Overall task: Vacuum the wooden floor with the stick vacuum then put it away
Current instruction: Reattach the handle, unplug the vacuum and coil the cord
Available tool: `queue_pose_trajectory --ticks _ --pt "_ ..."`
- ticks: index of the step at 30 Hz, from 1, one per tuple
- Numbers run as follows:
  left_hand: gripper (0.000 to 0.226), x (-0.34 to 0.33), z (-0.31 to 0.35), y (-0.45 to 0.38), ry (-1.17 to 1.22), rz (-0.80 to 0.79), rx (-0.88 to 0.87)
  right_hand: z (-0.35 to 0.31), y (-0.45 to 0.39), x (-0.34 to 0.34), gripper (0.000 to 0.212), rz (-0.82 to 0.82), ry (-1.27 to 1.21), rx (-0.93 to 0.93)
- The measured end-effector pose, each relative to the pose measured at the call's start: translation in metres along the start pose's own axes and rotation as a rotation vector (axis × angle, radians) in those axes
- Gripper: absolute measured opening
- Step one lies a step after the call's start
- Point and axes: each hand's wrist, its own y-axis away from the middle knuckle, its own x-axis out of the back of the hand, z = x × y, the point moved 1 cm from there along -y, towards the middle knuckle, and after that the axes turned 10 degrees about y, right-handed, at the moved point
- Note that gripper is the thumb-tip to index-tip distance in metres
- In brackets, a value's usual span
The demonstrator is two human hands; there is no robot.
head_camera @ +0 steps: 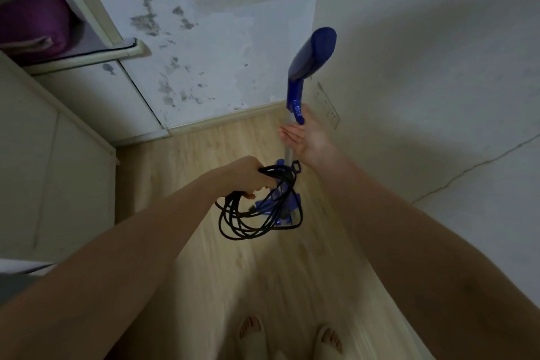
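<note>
The stick vacuum (304, 73) stands upright in the corner, its long axis rising from the wooden floor (204, 242), just beside the right hand (306, 134) with fingers spread, while the left hand (248, 175) grips the coiled black cord (257, 213).

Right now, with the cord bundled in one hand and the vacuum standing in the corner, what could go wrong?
1. The right hand is open beside the stick vacuum, not gripping it; the vacuum looks unsupported and could tip along the wall.
2. Loops of the black cord hang loose below the left hand; they could snag on the vacuum's base or slip from that grip.
3. Bare toes stand near the dangling cord, so tripping seems possible.
</note>
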Motion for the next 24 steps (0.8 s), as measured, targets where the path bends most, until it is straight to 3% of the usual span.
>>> queue_pose_trajectory --ticks 3,7,10,14,18,20,24 --pt "0.018 -0.001 0.004 -0.002 0.055 -0.035 0.050 -0.004 -0.004 -0.003 0.020 0.171 0.075 0.138" --pt "0.032 0.004 0.011 0.009 0.173 -0.175 0.051 -0.011 -0.004 0.008 0.010 0.451 0.939 0.683" --pt "0.032 0.007 0.018 0.017 0.298 -0.244 0.045 -0.013 0.004 0.013 0.015 0.441 1.170 0.864" --pt "0.032 0.010 0.021 0.018 0.350 -0.219 -0.044 -0.013 0.025 0.029 0.020 0.331 1.071 0.836" --pt "0.034 0.007 0.033 0.019 0.145 -0.272 -0.217 -0.013 0.043 0.051 0.026 -0.232 1.216 0.609" --pt "0.034 0.008 0.042 0.019 0.107 -0.289 -0.283 -0.014 0.050 0.059 0.019 -0.433 1.265 0.510" --pt "0.025 0.018 0.054 0.014 0.121 -0.330 -0.416 -0.034 0.050 0.067 0.003 -0.491 1.272 0.448"
